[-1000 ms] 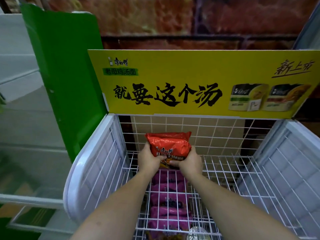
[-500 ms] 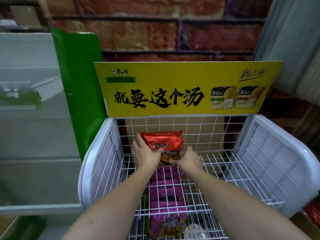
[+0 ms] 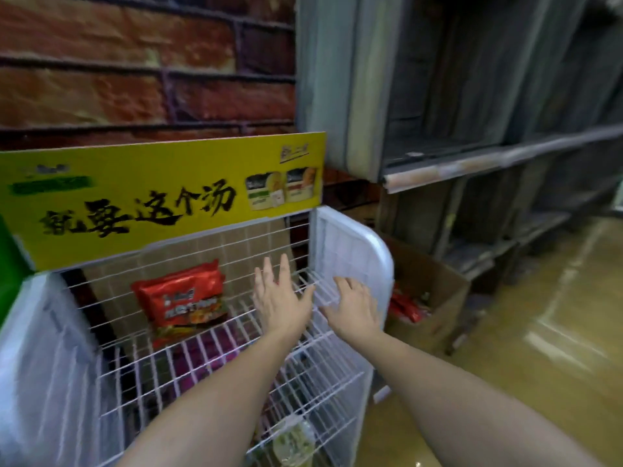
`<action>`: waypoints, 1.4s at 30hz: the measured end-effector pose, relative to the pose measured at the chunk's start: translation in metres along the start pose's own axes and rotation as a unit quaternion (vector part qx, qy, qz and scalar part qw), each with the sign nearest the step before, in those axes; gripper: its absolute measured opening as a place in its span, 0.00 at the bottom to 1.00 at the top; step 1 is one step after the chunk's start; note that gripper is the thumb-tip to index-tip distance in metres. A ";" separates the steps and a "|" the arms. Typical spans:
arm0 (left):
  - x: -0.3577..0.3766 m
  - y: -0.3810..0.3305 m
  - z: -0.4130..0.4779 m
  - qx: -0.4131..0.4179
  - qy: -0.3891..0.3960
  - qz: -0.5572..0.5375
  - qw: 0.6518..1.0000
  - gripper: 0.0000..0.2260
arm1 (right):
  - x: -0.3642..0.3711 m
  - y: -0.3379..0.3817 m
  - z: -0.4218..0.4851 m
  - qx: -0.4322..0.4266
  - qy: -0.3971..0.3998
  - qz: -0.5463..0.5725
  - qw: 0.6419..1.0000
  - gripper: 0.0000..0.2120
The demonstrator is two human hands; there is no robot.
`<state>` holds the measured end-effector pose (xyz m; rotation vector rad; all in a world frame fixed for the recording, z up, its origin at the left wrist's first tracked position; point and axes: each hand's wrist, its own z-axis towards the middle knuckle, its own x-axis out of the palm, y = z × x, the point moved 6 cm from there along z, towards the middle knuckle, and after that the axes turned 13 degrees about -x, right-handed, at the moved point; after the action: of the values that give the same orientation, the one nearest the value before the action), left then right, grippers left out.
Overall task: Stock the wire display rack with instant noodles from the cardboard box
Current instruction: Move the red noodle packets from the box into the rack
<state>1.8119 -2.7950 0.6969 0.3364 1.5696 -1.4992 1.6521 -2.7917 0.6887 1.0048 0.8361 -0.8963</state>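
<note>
Moved: both hands have come off the red noodle packet (image 3: 182, 298) and shifted to its right; half a second ago they were at its sides. The view has swung right as well, so the cardboard box (image 3: 435, 291) now shows.
Left hand (image 3: 279, 298): spread, fingers straight and apart, palm down over the upper wire shelf, holding nothing. Whether it touches the wire cannot be told.
Right hand (image 3: 354, 308): just right of the left hand, thumbs near each other; fingers loosely spread and slightly bent, holding nothing.
Red noodle packet: left of the left hand and clear of it, standing on the upper shelf, tilted, leaning back against the rack's wire back.
Wire display rack (image 3: 320, 382): white, under both forearms; its white side panel (image 3: 357, 251) rises just beyond the right hand.
Purple packets (image 3: 202, 358): below the left forearm on a lower tier, seen through the wire, blurred.
Cardboard box: right of the right hand, past the side panel, on the floor with its top open.
Red packets in the box (image 3: 408, 308): lying inside, lower than the right hand.
Yellow sign (image 3: 151, 197): above and left of both hands, along the top of the rack's back, with black characters.
Brick wall (image 3: 135, 79): behind the sign, far above the hands.
Grey shelving (image 3: 472, 129): beyond and right of the right hand.
Floor (image 3: 539, 332): yellowish, right of the right forearm.
</note>
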 end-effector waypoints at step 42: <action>0.359 -0.270 -0.011 -0.001 0.179 0.073 0.981 0.34 | -0.085 -0.437 0.044 0.140 0.042 -0.008 0.989 0.33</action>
<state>1.4138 -2.9823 0.6030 0.7382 1.7809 -1.3754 1.2305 -2.9311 0.6337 1.2887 0.8045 -1.0084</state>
